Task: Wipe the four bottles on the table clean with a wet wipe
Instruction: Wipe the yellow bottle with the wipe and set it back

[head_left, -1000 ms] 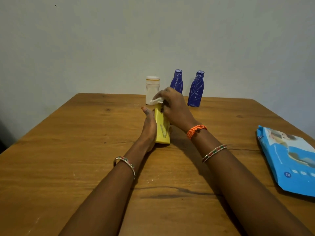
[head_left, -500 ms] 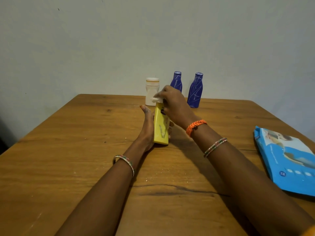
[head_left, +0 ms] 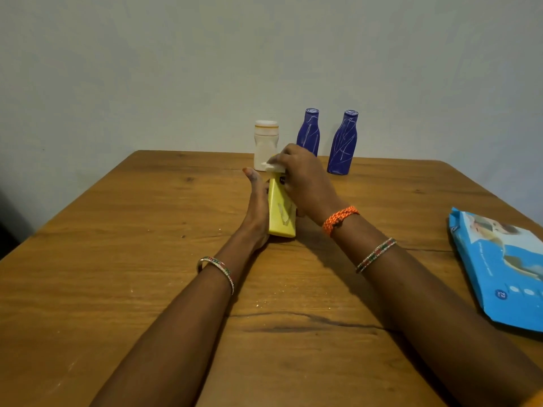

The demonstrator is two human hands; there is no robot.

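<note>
At the centre of the frame, the left hand (head_left: 257, 210) grips the yellow bottle (head_left: 281, 214) standing on the counter (head_left: 117, 259). The right hand (head_left: 302, 183), fingers curled, pinches a wet wipe (head_left: 274, 167) against its top. A white bottle (head_left: 265, 145) and two blue bottles (head_left: 308, 132) stand behind.

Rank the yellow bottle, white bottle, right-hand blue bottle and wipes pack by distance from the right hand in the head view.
1. yellow bottle: under the right hand, which wipes its top.
2. white bottle: just behind, slightly left.
3. right-hand blue bottle: back right, by the wall.
4. wipes pack: far right table edge.
</note>
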